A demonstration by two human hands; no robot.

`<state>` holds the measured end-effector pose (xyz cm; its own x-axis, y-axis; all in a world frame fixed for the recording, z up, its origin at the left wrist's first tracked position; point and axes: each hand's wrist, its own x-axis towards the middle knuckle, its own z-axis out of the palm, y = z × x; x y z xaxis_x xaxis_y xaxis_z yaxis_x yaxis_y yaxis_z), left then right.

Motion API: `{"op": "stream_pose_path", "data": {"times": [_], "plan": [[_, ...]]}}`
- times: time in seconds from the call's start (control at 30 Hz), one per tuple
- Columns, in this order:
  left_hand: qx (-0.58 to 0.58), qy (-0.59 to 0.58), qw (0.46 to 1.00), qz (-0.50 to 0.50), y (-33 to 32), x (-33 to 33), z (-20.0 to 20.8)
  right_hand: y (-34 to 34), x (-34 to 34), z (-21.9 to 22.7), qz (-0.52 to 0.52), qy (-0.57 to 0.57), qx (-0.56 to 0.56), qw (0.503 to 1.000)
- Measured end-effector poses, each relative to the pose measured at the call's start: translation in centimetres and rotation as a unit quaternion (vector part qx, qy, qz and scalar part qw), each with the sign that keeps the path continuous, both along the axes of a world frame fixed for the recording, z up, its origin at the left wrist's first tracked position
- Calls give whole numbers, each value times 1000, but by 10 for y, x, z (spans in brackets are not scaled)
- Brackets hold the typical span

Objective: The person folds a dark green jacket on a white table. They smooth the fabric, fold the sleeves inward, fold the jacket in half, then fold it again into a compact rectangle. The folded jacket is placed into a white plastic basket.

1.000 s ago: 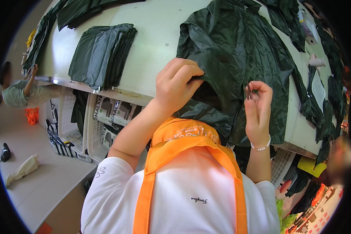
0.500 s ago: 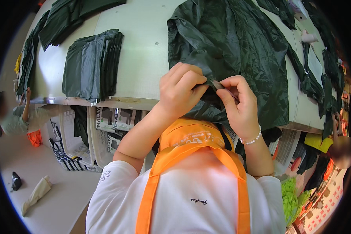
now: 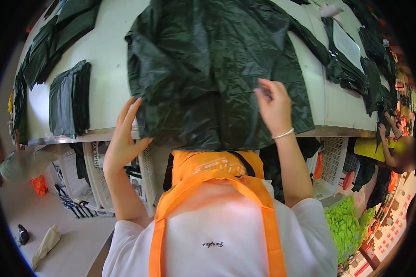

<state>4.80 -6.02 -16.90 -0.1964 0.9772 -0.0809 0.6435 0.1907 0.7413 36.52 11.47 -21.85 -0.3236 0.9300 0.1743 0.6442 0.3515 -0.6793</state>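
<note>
Dark green jacket [image 3: 208, 78] beside the left hand [image 3: 122, 141], fingers spread; beneath the right hand [image 3: 275, 107], half-curled, grip unclear.

dark lettering [image 3: 212, 243] marks the white shirt [image 3: 203, 217], white the orange apron [image 3: 217, 158], red a pale panel [image 3: 387, 231].

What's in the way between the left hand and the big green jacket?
Nothing visible. The open left hand is at the left edge of the dark green jacket, with no object between them. I can't tell whether they touch.
</note>
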Motion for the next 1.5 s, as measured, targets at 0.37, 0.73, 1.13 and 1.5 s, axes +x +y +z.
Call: {"op": "stream_pose_path", "data": {"times": [0.37,0.73,1.13,1.5], "plan": [[-17,301,953,-1,83,248,-152,21,214,-116,-150,-105,-135,974],[-151,383,911,-3,72,129,-135,198,296,-103,-379,359,-227,822],[44,-359,930,67,174,297,-97,111,193,-41,-47,334,1,942],[-62,-708,685,161,207,306,-94,58,183,-8,58,338,-94,935]]}}
